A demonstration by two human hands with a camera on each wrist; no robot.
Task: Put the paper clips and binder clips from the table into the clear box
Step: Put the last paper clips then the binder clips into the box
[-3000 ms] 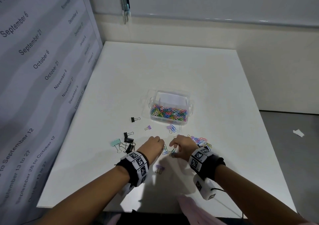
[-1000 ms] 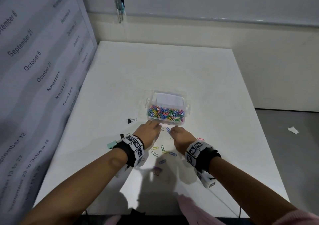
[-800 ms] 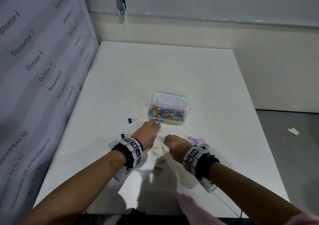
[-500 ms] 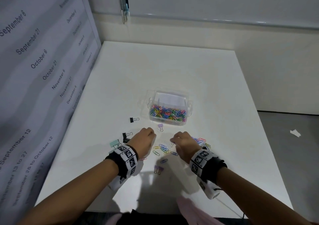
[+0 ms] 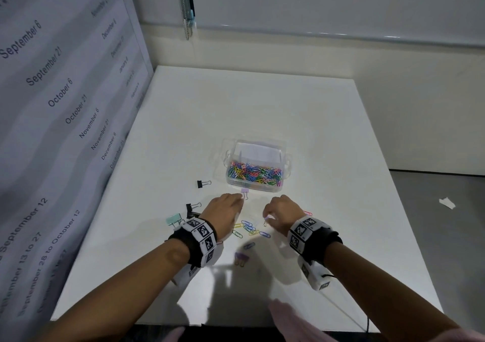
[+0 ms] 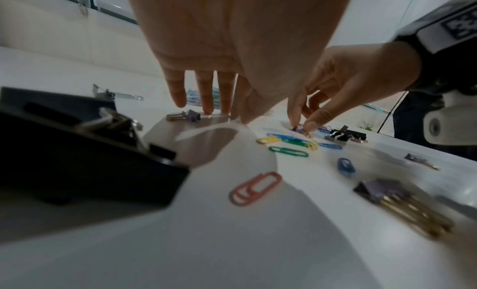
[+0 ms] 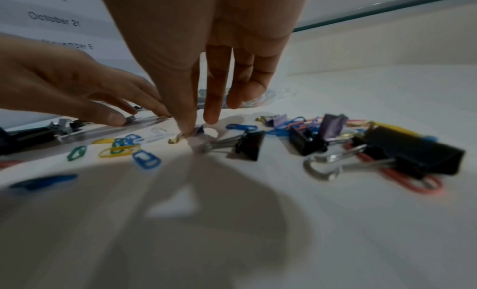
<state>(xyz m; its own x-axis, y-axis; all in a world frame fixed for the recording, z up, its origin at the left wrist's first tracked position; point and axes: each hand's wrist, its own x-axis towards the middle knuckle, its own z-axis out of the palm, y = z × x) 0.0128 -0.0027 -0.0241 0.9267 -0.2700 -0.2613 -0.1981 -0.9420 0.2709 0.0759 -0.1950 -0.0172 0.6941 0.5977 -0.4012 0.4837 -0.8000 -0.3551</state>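
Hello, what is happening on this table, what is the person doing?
A person is clearing clips into the clear box, which already holds many colored paper clips. The right hand pinches a small purple binder clip on the table. The left hand reaches with straight fingers beside another purple binder clip. Many clips remain outside.

Both forearms reach forward, palms down: the left hand (image 5: 225, 209) with fingers extended, the right hand (image 5: 282, 213) with fingertips pinched together.
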